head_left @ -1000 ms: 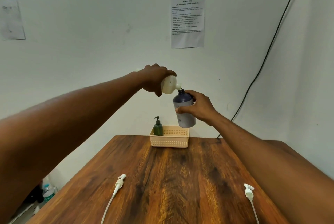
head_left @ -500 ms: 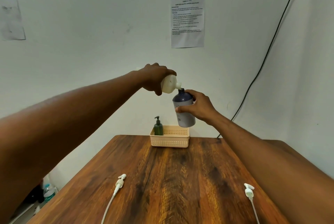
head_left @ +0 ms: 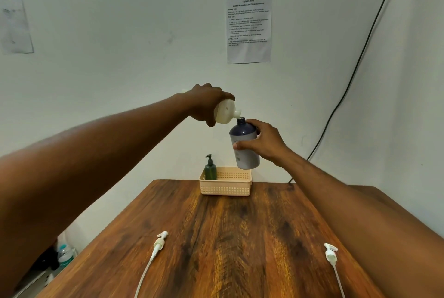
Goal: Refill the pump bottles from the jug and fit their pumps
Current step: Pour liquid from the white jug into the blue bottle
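My left hand (head_left: 206,101) grips a cream jug (head_left: 225,112), tipped with its spout down at the open neck of a dark blue-grey bottle (head_left: 243,145). That bottle is held upright in the air by my right hand (head_left: 263,142), above the table's far end. A small green pump bottle (head_left: 210,169) with its pump fitted stands in the left end of a beige basket (head_left: 225,187). Two loose white pumps with long tubes lie on the wooden table (head_left: 216,237): one at front left (head_left: 160,241), one at front right (head_left: 330,253).
The basket sits at the table's far edge against a white wall. A printed sheet (head_left: 248,27) is taped to the wall, and a black cable (head_left: 355,67) runs down it at right. A water bottle (head_left: 64,255) stands on the floor at lower left.
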